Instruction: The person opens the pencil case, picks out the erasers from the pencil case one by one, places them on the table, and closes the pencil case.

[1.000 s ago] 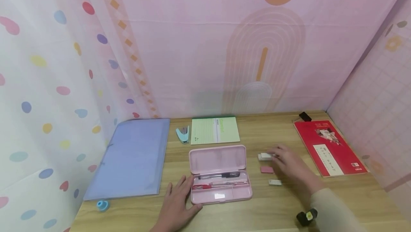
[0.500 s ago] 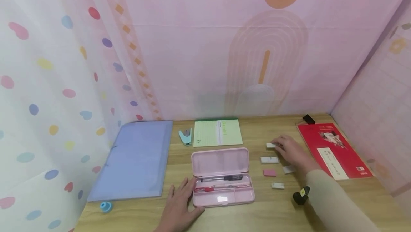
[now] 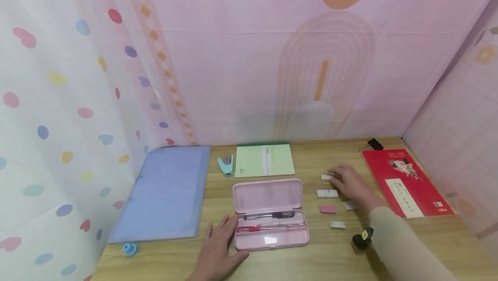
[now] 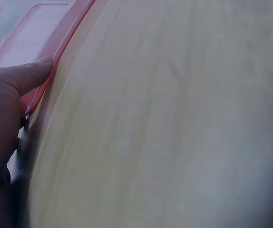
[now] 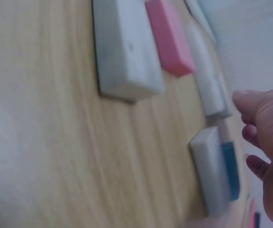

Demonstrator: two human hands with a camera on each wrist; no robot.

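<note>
My left hand [image 3: 219, 248] rests at the left end of an open pink pencil case [image 3: 268, 181], its thumb [image 4: 34, 75] against the case's front edge. Inside lie a black pen [image 3: 285, 215], a red pen [image 3: 249, 229] and a pale pen. To the right, my right hand [image 3: 352, 183] pinches the right end of a small white eraser [image 3: 326, 177] on the table. Nearer lie a larger white eraser [image 3: 327, 193], a pink eraser [image 3: 327, 209], another white eraser [image 3: 337, 225] and, beside my wrist, a white eraser with a blue part [image 5: 230, 171].
A blue folder [image 3: 167, 194] lies at left, with a small blue cap-like piece [image 3: 130, 249] before it. Behind the case are a light-blue stapler [image 3: 226, 165] and a green notepad [image 3: 253, 162]. A red booklet [image 3: 404, 181] with a black clip [image 3: 375, 144] lies at right.
My right hand has moved back and slightly right; the small white eraser now lies apart behind the larger one. The eraser beside my wrist has come into view. My left hand stays at the case.
</note>
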